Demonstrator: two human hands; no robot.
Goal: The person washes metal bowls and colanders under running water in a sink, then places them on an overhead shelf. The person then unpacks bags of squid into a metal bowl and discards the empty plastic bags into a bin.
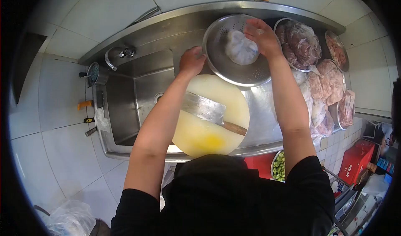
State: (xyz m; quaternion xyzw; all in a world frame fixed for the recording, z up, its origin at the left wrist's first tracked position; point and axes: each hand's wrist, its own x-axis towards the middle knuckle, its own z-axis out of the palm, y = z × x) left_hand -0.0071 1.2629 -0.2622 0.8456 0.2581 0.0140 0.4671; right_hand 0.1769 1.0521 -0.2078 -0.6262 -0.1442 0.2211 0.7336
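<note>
A wide metal colander [218, 64] with small holes rests on the steel counter, beyond a round cutting board [238, 102]. Inside it lies a bunched white plastic bag [242, 50], whose contents I cannot make out. My left hand [193, 62] is closed at the colander's left rim, its fingertips partly hidden. Over the bag's upper right side, my right hand [261, 34] has bent fingers touching the plastic. A cleaver [204, 108] with a wooden handle lies flat on the board, close to a yellow stain.
To the left is a steel sink [121, 106] with a faucet [110, 59]. A bowl of bagged dark meat [301, 44], pale bagged meat [328, 83] and more trays crowd the right side. Chopped green vegetables [279, 167] sit in a container below the counter edge.
</note>
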